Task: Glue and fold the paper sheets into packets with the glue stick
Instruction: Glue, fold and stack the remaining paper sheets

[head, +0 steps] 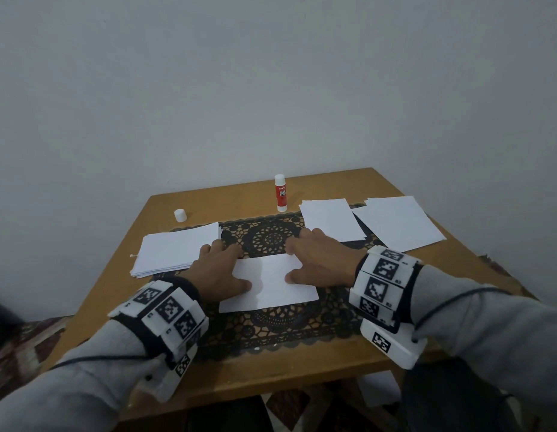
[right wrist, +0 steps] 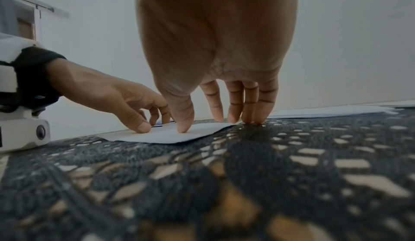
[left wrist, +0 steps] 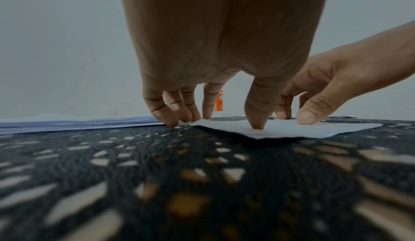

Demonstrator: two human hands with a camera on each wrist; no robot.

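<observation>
On the lace mat [head: 271, 332], both grips, left hand [head: 219, 271] and right hand [head: 322, 260], spread, press a folded sheet [head: 271, 285], hiding its ends.

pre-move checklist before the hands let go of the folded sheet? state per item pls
1. Left hand thumb pressing the folded sheet: ok.
2. Right hand thumb pressing it: ok.
3. Sheet flat on the lace mat: not ok, near edge lifts in the wrist views.
4. Glue bond holding: cannot tell.
5. Glue stick upright, within view: ok.
6. Glue stick capped: not ok, cap stands apart on the table.
</observation>
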